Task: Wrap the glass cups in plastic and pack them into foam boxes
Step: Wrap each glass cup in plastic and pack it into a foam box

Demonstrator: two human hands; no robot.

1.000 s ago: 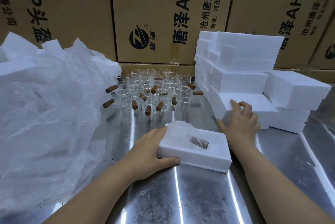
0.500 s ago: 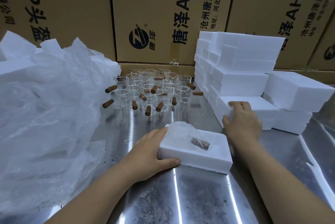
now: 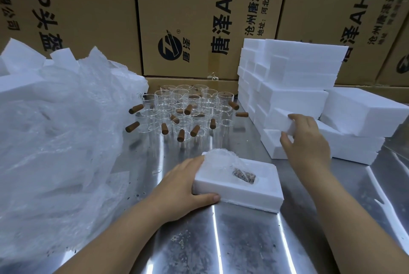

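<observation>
**Foam box loaded, both hands on foam**

The left hand [image 3: 183, 187] grips the left end of the open foam box [image 3: 254, 194] on the steel tabletop [image 3: 221, 240], thumb along its near side. One plastic-wrapped cup [image 3: 232, 167] lies in the box's recess, brown handle toward the right. The right hand [image 3: 305, 140] clamps the near end of a tilted foam slab [image 3: 278, 118] at the white foam stack [image 3: 298, 70]. Unwrapped glass cups [image 3: 188, 109] stand clustered behind the box. A plastic heap [image 3: 55, 129] lies to the left.
</observation>
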